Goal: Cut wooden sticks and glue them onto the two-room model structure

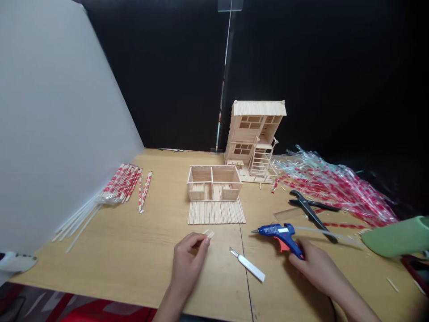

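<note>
My left hand [189, 259] pinches small pale wooden stick pieces [209, 234] just in front of the small stick model. That model [214, 183] has low walls, a divider and a slatted deck [216, 212] at its front. On the right, my right hand [311, 264] is closed on the handle end of a blue glue gun [278, 232], whose nozzle points left and whose trigger is orange. A white-handled craft knife [251, 267] lies on the table between my hands. Behind stands a taller two-storey stick house [256, 138] with a ladder.
Wrapped red-and-white stick packets [124, 181] and white glue sticks [75, 228] lie at the left of the table [134, 259]. Toward the right are black-handled pliers [313, 212], a heap of red-and-clear wrappers [348, 188] and a green cylindrical object [395, 237].
</note>
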`<control>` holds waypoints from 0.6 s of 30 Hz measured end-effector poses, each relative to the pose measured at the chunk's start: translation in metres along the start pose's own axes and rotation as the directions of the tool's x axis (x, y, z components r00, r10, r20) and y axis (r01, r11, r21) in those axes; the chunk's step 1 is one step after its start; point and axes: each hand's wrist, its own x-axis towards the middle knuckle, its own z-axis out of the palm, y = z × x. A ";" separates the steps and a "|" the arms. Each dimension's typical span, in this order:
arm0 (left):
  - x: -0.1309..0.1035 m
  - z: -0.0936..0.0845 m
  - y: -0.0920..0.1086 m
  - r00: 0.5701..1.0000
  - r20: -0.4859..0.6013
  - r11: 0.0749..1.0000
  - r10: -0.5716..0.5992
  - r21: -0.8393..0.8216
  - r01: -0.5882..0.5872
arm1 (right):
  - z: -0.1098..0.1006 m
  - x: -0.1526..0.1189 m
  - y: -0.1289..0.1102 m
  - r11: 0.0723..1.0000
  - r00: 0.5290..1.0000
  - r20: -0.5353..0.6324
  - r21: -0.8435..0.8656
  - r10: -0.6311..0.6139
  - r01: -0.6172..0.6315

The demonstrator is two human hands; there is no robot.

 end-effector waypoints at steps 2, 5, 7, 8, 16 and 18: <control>-0.004 -0.003 -0.003 1.000 -0.014 1.000 -0.009 -0.008 0.009 | 0.002 -0.002 -0.018 0.937 0.998 0.050 0.349 -0.043 0.023; -0.014 -0.005 -0.009 0.999 -0.028 0.999 -0.041 -0.035 0.040 | -0.001 -0.004 -0.054 0.746 0.986 0.014 0.655 -0.169 0.119; -0.020 -0.004 -0.013 0.997 -0.024 0.996 -0.074 -0.055 0.073 | -0.010 -0.002 -0.080 0.678 0.977 -0.031 0.715 -0.211 0.170; -0.023 -0.004 -0.015 0.996 -0.019 0.994 -0.088 -0.060 0.086 | -0.017 0.000 -0.093 0.645 0.973 -0.043 0.742 -0.228 0.184; -0.029 -0.003 -0.017 0.997 0.035 0.997 0.063 0.033 -0.064 | -0.055 0.040 -0.166 0.327 0.840 0.128 0.943 -0.527 0.062; -0.028 -0.002 -0.017 0.993 0.030 0.991 0.116 0.061 -0.118 | -0.053 0.052 -0.182 0.354 0.808 0.151 0.932 -0.570 0.075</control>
